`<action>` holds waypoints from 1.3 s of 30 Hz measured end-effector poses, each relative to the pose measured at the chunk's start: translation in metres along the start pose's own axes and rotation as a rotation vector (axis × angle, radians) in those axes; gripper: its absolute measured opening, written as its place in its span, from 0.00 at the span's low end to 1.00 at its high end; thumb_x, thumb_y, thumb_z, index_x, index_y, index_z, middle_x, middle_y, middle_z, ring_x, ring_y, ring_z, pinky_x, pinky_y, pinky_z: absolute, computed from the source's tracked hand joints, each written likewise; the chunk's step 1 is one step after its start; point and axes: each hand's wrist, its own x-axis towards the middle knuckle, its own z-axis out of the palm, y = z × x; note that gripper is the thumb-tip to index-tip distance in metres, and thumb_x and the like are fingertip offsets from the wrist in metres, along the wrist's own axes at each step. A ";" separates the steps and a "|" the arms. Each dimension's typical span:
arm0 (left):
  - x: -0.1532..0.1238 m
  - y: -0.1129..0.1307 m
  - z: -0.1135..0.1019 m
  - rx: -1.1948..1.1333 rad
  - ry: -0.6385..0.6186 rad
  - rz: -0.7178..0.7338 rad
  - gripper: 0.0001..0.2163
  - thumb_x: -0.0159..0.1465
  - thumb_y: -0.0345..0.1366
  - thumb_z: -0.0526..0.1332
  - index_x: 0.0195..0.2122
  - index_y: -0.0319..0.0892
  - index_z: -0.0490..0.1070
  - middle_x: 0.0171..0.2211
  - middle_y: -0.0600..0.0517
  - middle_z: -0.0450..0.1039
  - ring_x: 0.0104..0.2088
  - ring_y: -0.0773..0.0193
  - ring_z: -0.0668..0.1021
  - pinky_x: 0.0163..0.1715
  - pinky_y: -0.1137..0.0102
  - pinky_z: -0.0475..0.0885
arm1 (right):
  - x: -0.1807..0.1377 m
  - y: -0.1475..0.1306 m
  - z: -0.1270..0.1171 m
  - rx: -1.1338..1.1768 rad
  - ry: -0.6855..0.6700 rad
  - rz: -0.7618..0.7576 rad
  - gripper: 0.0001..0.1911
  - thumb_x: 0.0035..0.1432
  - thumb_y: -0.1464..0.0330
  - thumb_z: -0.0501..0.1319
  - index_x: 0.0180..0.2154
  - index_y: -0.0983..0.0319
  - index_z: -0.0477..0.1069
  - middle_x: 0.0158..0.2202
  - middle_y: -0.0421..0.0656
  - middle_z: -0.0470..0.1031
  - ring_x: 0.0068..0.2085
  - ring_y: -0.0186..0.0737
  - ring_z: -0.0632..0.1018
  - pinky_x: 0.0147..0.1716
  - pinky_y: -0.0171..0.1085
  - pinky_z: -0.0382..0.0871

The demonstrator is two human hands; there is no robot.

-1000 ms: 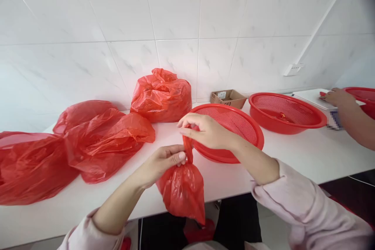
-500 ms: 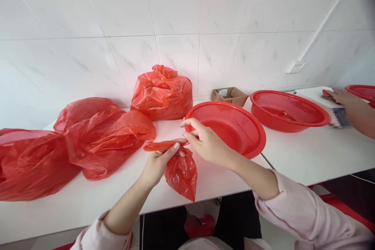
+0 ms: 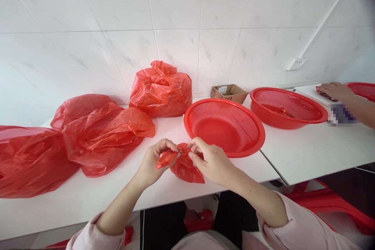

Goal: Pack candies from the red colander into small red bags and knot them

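Note:
A small red plastic bag (image 3: pixel 189 170) hangs between my hands, close to the table's front edge. My left hand (image 3: pixel 156 160) pinches its gathered neck, with a loose flap of the plastic lying over the fingers. My right hand (image 3: pixel 209 160) has thumb and forefinger closed on the other side of the neck. What the bag holds cannot be made out. Just beyond my right hand stands a red perforated basin (image 3: pixel 224 127), nothing seen inside it.
Large red plastic bags (image 3: pixel 108 140) fill the table's left side, and a full, tied one (image 3: pixel 161 90) stands by the wall. A small cardboard box (image 3: pixel 228 94) sits behind the basin. Farther right are a second red basin (image 3: pixel 288 105) with small items and a co-worker's hand (image 3: pixel 336 91) at a white board.
My right hand has come down onto the bag's neck. The left fingers have curled tighter, and the stretched neck is now bunched. The co-worker's hand has shifted slightly left.

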 end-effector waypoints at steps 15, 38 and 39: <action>-0.008 -0.018 0.007 0.469 0.292 0.357 0.13 0.55 0.29 0.65 0.40 0.45 0.66 0.37 0.52 0.75 0.34 0.62 0.79 0.36 0.68 0.75 | 0.007 0.003 0.039 0.513 0.003 -0.036 0.11 0.63 0.69 0.58 0.47 0.58 0.62 0.33 0.38 0.74 0.33 0.34 0.76 0.35 0.36 0.70; -0.012 0.019 -0.030 0.500 0.280 0.208 0.04 0.60 0.37 0.67 0.34 0.46 0.81 0.33 0.53 0.82 0.35 0.60 0.81 0.35 0.70 0.76 | 0.000 -0.007 0.011 -0.542 -0.037 -0.570 0.08 0.59 0.76 0.55 0.31 0.62 0.69 0.31 0.43 0.72 0.30 0.38 0.65 0.29 0.38 0.56; -0.011 0.018 -0.031 0.497 0.304 0.188 0.04 0.59 0.38 0.68 0.34 0.47 0.81 0.33 0.53 0.82 0.35 0.60 0.81 0.36 0.69 0.76 | -0.002 -0.007 0.012 -0.532 -0.041 -0.574 0.07 0.58 0.76 0.55 0.31 0.62 0.69 0.32 0.43 0.72 0.30 0.38 0.65 0.29 0.38 0.56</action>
